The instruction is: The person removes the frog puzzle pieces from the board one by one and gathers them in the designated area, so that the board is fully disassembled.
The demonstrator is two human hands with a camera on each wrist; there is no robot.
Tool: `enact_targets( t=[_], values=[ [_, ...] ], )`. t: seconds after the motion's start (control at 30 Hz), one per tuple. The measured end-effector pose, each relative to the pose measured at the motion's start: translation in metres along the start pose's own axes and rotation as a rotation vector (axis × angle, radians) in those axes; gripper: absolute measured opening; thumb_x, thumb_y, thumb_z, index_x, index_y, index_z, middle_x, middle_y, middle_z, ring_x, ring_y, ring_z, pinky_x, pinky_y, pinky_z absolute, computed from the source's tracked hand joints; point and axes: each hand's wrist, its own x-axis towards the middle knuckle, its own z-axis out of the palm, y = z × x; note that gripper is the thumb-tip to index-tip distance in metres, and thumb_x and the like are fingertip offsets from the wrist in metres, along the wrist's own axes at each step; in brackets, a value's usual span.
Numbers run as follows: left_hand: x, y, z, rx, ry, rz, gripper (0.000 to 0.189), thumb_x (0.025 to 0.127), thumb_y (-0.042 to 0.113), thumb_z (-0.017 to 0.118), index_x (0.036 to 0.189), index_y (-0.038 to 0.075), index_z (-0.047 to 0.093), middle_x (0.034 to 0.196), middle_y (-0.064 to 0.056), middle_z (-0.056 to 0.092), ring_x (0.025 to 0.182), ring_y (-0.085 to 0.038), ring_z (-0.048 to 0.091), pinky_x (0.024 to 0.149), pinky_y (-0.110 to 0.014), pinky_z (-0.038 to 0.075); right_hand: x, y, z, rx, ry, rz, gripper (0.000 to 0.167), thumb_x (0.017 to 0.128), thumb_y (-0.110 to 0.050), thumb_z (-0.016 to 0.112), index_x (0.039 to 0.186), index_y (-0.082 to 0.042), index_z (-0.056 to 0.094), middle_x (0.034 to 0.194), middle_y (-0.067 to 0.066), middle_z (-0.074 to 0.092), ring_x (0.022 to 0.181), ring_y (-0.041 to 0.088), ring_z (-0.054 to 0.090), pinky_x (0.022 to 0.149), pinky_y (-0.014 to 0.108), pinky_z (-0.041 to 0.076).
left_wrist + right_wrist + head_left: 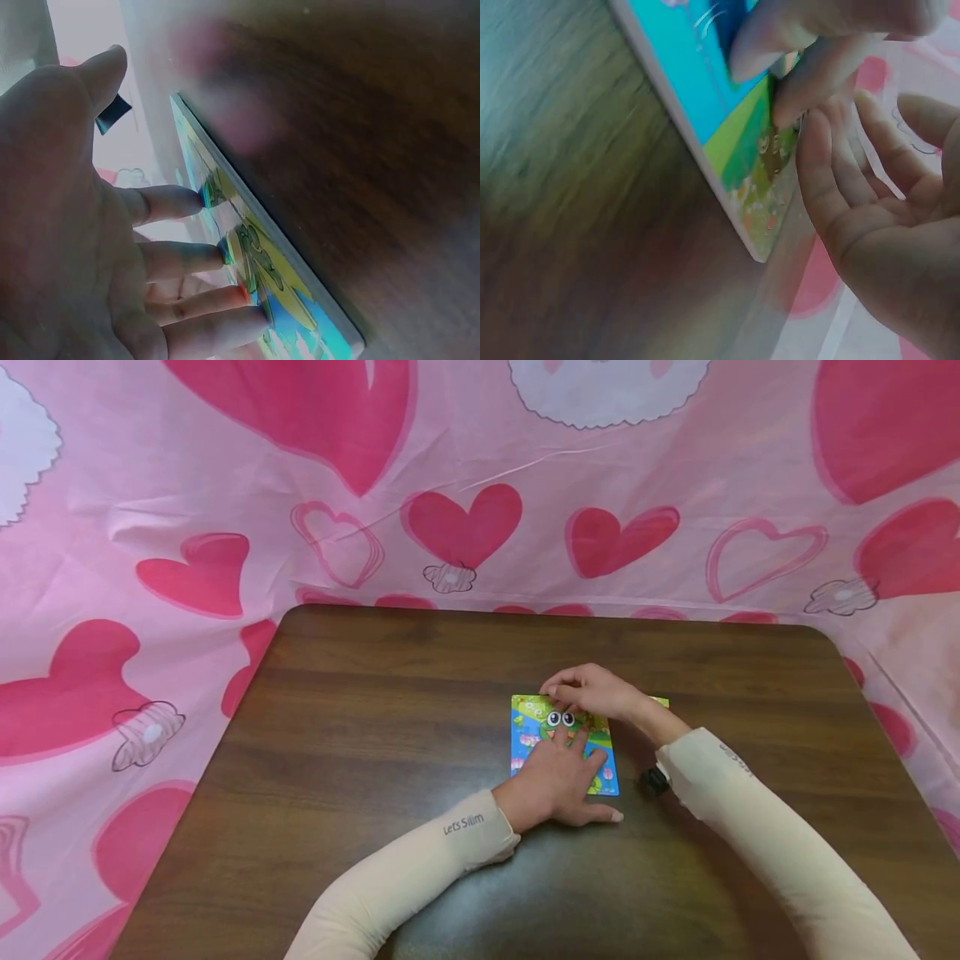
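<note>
A bright picture board (607,781), with a green big-eyed cartoon face that looks like a frog, lies flat on the table. My left hand (558,781) is spread over its lower half, fingertips pressing on the picture and thumb out past the near right corner. At the far edge of the board is my right hand (596,691), its thumb and forefinger bent close together. In the right wrist view the right hand (885,202) has its fingertips right at the board's edge; I cannot tell whether they pinch anything.
Behind the right forearm shows a yellow-green corner (661,702) of something flat. A small black device (655,781) sits under the right sleeve cuff. The brown wooden table (360,718) backs onto a pink heart-patterned cloth (465,460).
</note>
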Motion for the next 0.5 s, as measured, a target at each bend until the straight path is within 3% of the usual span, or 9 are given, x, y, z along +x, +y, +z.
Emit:
enact_targets(
  t=[0.17,0.37,0.5],
  values=[
    [0.000,0.001,0.001,0.008,0.008,0.002,0.084,0.087,0.085,0.042,0.151,0.031,0.038,0.164,-0.009,0.034,0.141,-0.032,0.039,0.095,-0.036,0.053,-0.001,-0.003,0.000,-0.060,0.056,-0.014,0.032,0.105,-0.029,0.055,0.128,-0.011,0.069,0.118,0.009,0.074,0.102,0.022,0.072,0.087,0.039,0.058],
    [0.000,0.001,0.002,0.026,0.010,-0.004,0.086,0.086,0.086,0.041,0.153,0.033,0.037,0.166,-0.007,0.031,0.146,-0.033,0.035,0.096,-0.034,0.053,-0.002,-0.010,-0.002,-0.314,0.040,-0.110,0.028,0.104,-0.033,0.056,0.120,-0.016,0.073,0.105,0.001,0.076,0.089,0.017,0.066,0.082,0.037,0.052],
    [-0.001,-0.001,0.000,0.009,0.014,-0.006,0.086,0.086,0.086,0.042,0.154,0.033,0.037,0.167,-0.007,0.029,0.144,-0.032,0.036,0.095,-0.034,0.053,0.001,-0.016,-0.003,-0.390,0.028,-0.163,0.023,0.103,-0.027,0.058,0.112,-0.015,0.076,0.099,0.001,0.076,0.084,0.015,0.062,0.084,0.039,0.050]
  ],
)
